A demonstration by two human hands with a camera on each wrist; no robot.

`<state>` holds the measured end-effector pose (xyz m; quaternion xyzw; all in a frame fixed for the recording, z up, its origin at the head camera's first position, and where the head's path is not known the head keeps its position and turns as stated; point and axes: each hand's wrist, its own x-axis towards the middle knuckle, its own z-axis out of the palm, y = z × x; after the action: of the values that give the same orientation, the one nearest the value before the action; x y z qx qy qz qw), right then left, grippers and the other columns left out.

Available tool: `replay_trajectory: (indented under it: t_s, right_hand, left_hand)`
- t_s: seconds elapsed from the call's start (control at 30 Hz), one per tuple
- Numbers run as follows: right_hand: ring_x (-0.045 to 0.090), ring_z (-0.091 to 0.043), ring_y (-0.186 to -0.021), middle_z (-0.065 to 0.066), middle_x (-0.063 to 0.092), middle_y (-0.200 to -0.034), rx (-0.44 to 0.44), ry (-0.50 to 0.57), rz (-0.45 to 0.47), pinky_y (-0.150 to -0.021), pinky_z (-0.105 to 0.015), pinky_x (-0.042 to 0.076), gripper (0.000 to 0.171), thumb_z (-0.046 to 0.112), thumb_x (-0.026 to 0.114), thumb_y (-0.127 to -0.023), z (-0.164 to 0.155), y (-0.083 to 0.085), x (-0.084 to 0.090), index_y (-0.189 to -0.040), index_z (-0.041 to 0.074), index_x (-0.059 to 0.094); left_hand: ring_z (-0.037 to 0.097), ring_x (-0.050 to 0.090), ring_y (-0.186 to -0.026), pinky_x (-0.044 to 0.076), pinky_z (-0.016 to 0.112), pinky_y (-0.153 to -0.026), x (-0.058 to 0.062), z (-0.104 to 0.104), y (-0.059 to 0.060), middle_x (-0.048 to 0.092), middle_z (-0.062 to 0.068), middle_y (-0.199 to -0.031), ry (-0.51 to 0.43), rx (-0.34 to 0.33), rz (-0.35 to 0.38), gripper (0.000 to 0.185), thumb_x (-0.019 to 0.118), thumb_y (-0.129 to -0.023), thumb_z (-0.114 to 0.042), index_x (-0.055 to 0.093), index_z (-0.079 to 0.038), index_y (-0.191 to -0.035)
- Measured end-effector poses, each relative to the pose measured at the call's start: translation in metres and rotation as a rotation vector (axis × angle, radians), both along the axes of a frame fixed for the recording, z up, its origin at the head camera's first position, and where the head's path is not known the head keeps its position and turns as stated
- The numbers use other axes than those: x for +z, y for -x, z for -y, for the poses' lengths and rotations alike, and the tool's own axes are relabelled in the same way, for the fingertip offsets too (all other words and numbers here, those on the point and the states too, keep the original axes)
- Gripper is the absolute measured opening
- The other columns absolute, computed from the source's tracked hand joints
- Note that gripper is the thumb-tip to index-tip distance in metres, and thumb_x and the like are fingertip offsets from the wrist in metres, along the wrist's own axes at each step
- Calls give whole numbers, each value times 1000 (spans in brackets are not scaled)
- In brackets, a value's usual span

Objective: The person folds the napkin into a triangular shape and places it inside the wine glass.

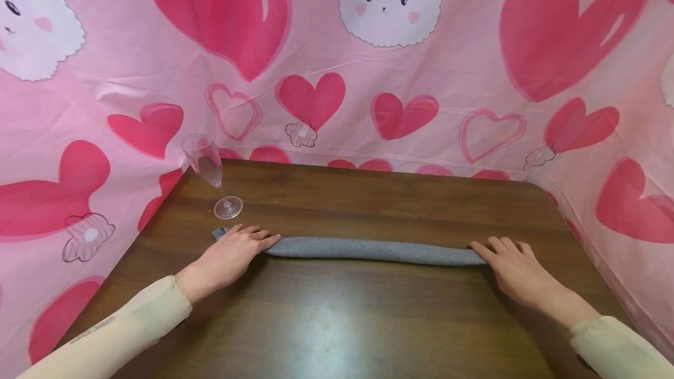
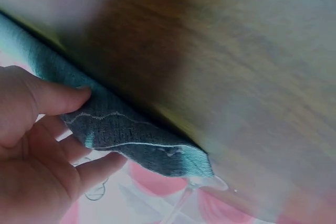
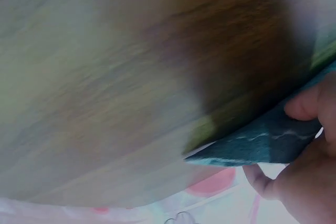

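A long strip of folded grey cloth (image 1: 363, 249) stretches from side to side across the wooden table. Near its left end, my left hand (image 1: 237, 253) grips it, with the thumb on the near side and the fingers on the far side; the cloth's tip, with a pale stitched line, sticks out past the fingers in the left wrist view. At the other end my right hand (image 1: 518, 271) holds the cloth (image 3: 262, 142) between thumb and fingers, and a pointed corner shows in the right wrist view. Between the hands the strip looks fairly straight.
A clear stemmed glass (image 1: 227, 206) stands upright on the table (image 1: 368, 203), just beyond the cloth's left end. Pink fabric (image 1: 363, 69) printed with hearts hangs behind the table and along both sides.
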<state>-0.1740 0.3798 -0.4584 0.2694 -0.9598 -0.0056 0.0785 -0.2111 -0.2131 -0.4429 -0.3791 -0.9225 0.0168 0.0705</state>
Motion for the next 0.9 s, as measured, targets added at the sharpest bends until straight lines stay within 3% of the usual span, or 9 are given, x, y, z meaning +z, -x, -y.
replay_trajectory:
  t_s: [0.23,0.47,0.57,0.67,0.8,0.9]
  right_hand:
    - [53,-45,-107,-17,55,-114,-30,2,-69,-77,-70,40,64,-6,77,-75,-21,-5,-6,-137,5,64]
    - [45,-54,-122,-30,47,-135,-156,-58,41,-86,-79,34,60,2,69,-81,-30,-7,0,-139,-4,56]
    - [42,-54,-125,-34,45,-138,-173,-60,49,-89,-78,32,67,0,68,-76,-15,-11,8,-141,-8,52]
    - [41,-54,-129,-36,45,-141,-130,-62,14,-94,-77,31,80,0,72,-69,15,-16,18,-144,-8,47]
    - [44,-50,-135,-32,48,-147,-10,-48,-39,-103,-72,35,85,5,78,-72,57,-22,25,-150,-5,47]
    - [46,-48,-138,-29,47,-152,34,-35,17,-107,-70,35,79,10,78,-82,83,-28,23,-153,-3,46]
  left_hand:
    - [42,60,-128,50,61,-99,-2,10,-5,64,20,-140,-5,40,96,72,69,-85,19,60,-11,-150]
    - [45,56,-133,48,64,-100,2,8,-6,59,22,-145,-23,54,165,75,69,-84,18,57,-11,-152]
    - [46,56,-133,49,64,-99,5,5,-6,59,24,-144,-26,57,176,69,70,-87,13,58,-10,-151]
    - [46,57,-131,50,64,-97,6,3,-7,60,25,-143,-26,60,176,60,71,-93,5,60,-9,-150]
    - [47,57,-131,50,65,-96,7,1,-8,61,24,-142,-34,75,174,53,71,-97,-2,61,-10,-149]
    - [49,56,-130,48,70,-95,8,1,-9,60,23,-144,-37,102,188,54,71,-98,-4,60,-12,-150]
